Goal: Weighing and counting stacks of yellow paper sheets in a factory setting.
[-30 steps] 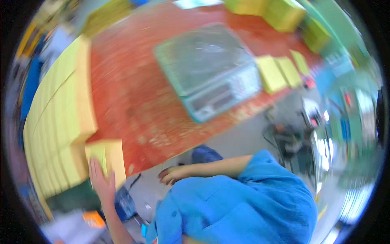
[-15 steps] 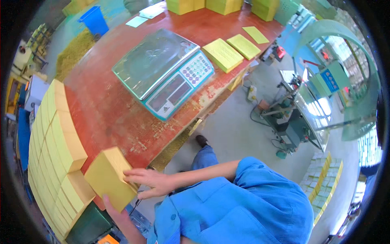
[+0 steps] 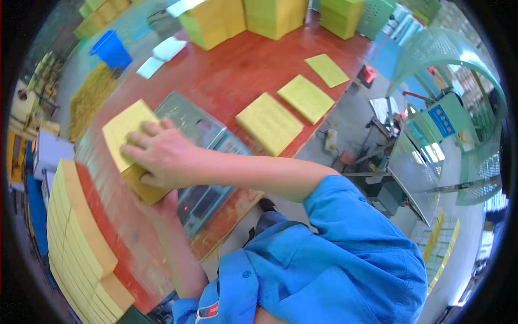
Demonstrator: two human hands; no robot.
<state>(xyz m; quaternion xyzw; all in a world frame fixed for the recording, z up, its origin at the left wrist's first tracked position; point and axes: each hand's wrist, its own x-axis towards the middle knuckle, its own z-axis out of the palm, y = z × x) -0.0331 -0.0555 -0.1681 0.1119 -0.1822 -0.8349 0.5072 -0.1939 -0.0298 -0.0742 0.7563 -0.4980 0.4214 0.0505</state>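
Observation:
A thick block of yellow paper is between my two hands, above the left side of the digital scale. My right hand lies over its top, fingers curled across it. From below and the near side my left hand grips the block, its fingers largely hidden under it. The block covers part of the scale's glossy plate; whether it touches the plate I cannot tell. My right forearm crosses over the scale and hides most of its keypad. A red light glows on the display.
Long rows of yellow paper blocks line the red table's left edge. Yellow paper stacks lie right of the scale, taller yellow blocks at the back. A blue bin stands far left, a green machine at right.
Both hands have carried the paper block from the table's near left corner up and away to the scale. My right hand has shifted from its side to its top. The view has moved too.

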